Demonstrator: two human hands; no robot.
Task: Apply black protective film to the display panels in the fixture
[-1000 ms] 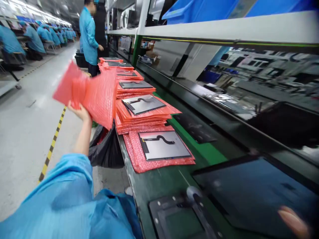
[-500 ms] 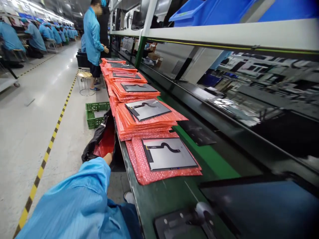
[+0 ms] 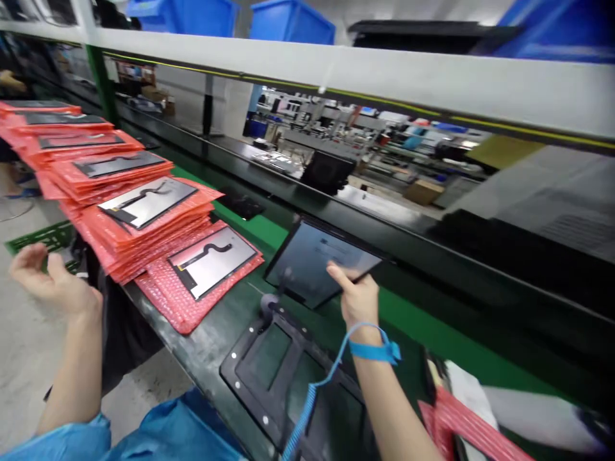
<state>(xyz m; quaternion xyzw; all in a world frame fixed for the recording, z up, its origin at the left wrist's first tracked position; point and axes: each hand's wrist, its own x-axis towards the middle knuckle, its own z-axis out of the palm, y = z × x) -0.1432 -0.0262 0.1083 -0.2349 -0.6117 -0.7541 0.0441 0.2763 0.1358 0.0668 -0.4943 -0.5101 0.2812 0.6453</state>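
My right hand (image 3: 359, 296) grips a dark tablet screen (image 3: 317, 256) by its near right edge, thumb on the glass; the screen is tilted above the green bench. Around that wrist is a blue strap (image 3: 375, 351) with a coiled cord (image 3: 302, 416). Empty, with loosely bent fingers apart, my left hand (image 3: 60, 282) is raised off the bench's left edge. Beside it are piles of red bubble-wrap bags (image 3: 139, 237). A display panel (image 3: 214, 259) with a black ribbon cable lies on the nearest bags. In front of me is a black frame-like fixture (image 3: 259, 378).
A green crate (image 3: 38, 240) and a black bag (image 3: 127, 346) are below the bench's left side. Blue bins (image 3: 293, 22) sit on the shelf above. At the lower right lie a red bubble-wrap piece (image 3: 468, 419) and white material. Another person's hand shows at far left.
My view has swung right. My left hand, earlier at the black bag's opening, is now up and empty. My right hand has come into view holding the tablet screen.
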